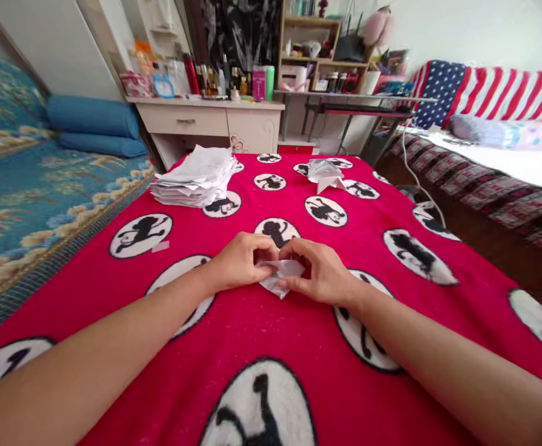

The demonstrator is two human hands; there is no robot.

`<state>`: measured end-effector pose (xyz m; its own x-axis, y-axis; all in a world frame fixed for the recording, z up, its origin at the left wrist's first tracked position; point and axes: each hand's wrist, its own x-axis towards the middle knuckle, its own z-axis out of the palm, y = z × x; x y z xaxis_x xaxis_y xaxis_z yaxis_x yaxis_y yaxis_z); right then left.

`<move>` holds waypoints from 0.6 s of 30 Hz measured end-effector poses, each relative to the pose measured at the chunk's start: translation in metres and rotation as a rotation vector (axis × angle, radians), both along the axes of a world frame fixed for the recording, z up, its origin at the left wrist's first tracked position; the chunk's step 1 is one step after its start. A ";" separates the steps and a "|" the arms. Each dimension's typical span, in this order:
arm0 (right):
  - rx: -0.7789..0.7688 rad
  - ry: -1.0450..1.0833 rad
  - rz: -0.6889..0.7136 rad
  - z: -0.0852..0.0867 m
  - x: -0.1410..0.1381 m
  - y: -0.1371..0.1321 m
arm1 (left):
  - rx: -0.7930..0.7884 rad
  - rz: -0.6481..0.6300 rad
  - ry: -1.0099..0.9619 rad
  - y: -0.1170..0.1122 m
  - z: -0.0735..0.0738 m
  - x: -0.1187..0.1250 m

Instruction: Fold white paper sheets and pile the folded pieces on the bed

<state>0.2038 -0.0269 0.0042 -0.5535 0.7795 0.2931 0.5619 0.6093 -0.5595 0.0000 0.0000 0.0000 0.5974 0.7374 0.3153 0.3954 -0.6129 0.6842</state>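
Observation:
A small piece of folded white paper (280,282) is held between my two hands, low over the red cloth in the middle of the view. My left hand (240,260) pinches its left and upper edge, with the thumb lying on the paper. On the other side, my right hand (319,271) grips the right part, its thumb below and its index finger curled over the top. The fingertips of both hands nearly meet at the upper edge. Some of the folds are hidden behind the fingers.
Under my hands spreads a red cloth (298,347) with white ovals and black figures. A stack of white paper (196,178) stands at the far left, folded paper pieces (327,175) at the far right. A small paper scrap (160,246) lies on the left. Beyond is a cluttered dresser (182,121).

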 end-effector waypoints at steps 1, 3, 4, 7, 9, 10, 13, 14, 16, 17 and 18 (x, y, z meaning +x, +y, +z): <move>0.018 0.011 -0.007 0.000 -0.001 0.000 | 0.011 -0.004 0.004 0.000 0.000 0.000; 0.057 0.031 -0.004 -0.002 -0.001 0.001 | 0.029 -0.025 0.014 -0.001 0.001 0.000; 0.077 0.040 0.004 -0.002 -0.001 0.001 | 0.036 -0.043 0.021 -0.001 0.001 -0.001; 0.140 0.066 0.064 -0.005 -0.001 0.001 | 0.050 -0.125 0.051 0.001 0.004 -0.004; 0.164 0.082 0.100 -0.006 0.000 0.001 | 0.049 -0.173 0.073 0.003 0.007 -0.008; 0.171 0.086 0.115 -0.006 0.000 0.001 | 0.044 -0.195 0.081 0.004 0.008 -0.010; 0.178 0.084 0.153 -0.005 0.001 0.001 | 0.020 -0.260 0.095 0.007 0.012 -0.016; 0.179 0.079 0.163 -0.005 0.001 0.001 | 0.008 -0.275 0.098 0.008 0.014 -0.017; 0.181 0.068 0.179 -0.005 0.002 0.001 | -0.016 -0.296 0.108 0.009 0.018 -0.020; 0.182 0.063 0.184 -0.004 0.002 0.001 | -0.032 -0.306 0.113 0.009 0.020 -0.021; 0.182 0.058 0.189 -0.004 0.002 0.001 | -0.047 -0.316 0.117 0.009 0.021 -0.021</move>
<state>0.2062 -0.0260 -0.0002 -0.6629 0.5953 0.4541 0.3986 0.7940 -0.4589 -0.0214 0.0093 0.0211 0.8290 0.5216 0.2016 0.2679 -0.6869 0.6755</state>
